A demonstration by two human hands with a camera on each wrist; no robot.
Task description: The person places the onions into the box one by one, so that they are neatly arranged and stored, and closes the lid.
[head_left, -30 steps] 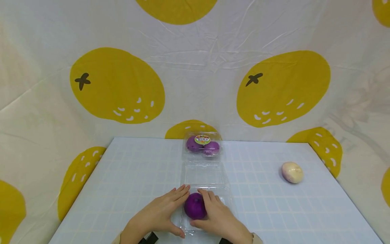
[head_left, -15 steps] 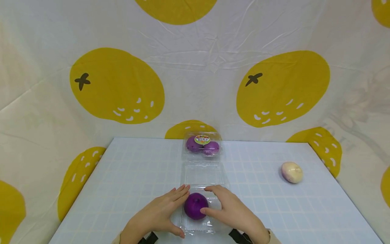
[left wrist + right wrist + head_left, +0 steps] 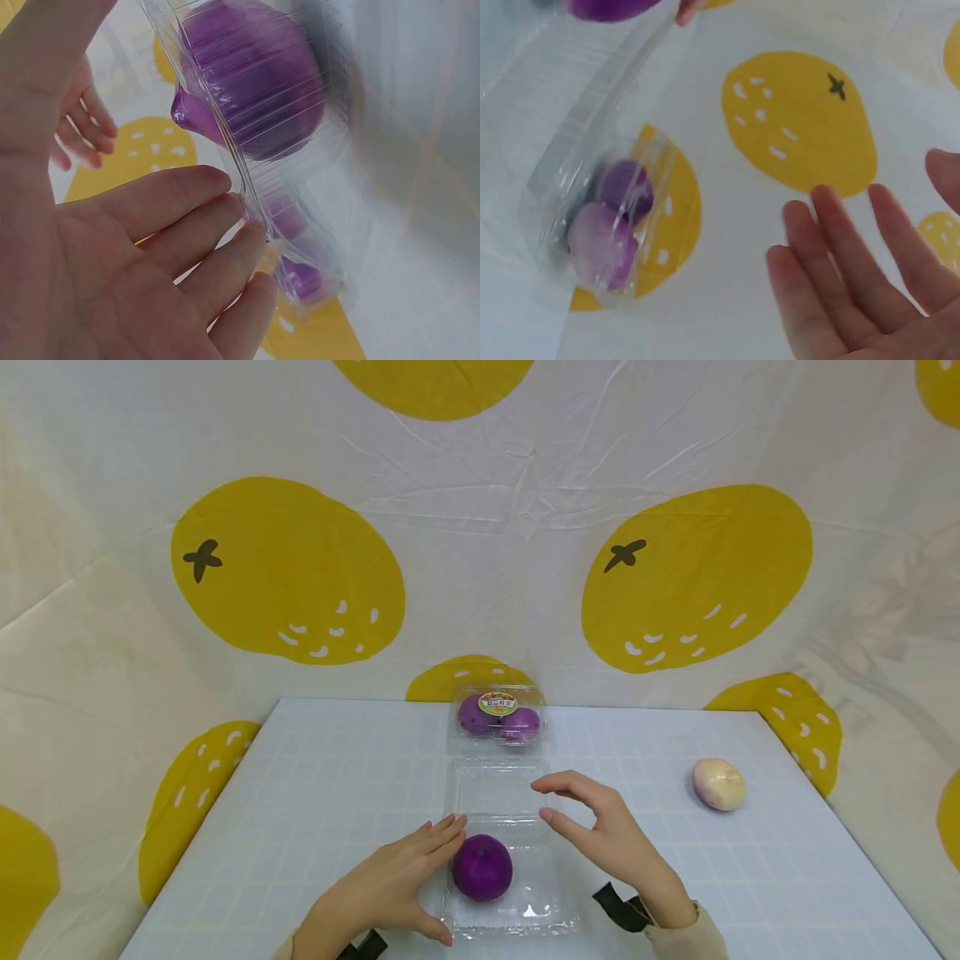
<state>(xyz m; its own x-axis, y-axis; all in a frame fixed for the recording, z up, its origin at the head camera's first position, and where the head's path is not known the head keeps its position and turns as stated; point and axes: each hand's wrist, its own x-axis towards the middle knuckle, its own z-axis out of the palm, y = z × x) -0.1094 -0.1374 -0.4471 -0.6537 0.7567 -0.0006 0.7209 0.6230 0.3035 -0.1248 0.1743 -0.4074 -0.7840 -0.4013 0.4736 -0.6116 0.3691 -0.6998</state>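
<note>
A purple onion-like bulb (image 3: pixel 482 868) with a pointed tip sits in the left part of an opened clear plastic clamshell box (image 3: pixel 543 914). My left hand (image 3: pixel 393 881) is spread along the box's left side, its fingertips at the rim; in the left wrist view those fingers (image 3: pixel 202 232) look straight and touch the plastic edge. Raised above the box's right side, my right hand (image 3: pixel 615 835) holds nothing, its thumb and fingers apart. The right wrist view shows this hand's fingers (image 3: pixel 840 277) extended away from the box.
Behind stands a closed clear box (image 3: pixel 540 697) with two purple bulbs and a label. A pale, purple-tinged round bulb (image 3: pixel 719 784) lies on the right of the table (image 3: pixel 637 752). A patterned cloth (image 3: pixel 487 568) hangs along the back.
My right hand has let go of the purple bulb and moved up and to the right, off the box. The left hand stays at the box's left side.
</note>
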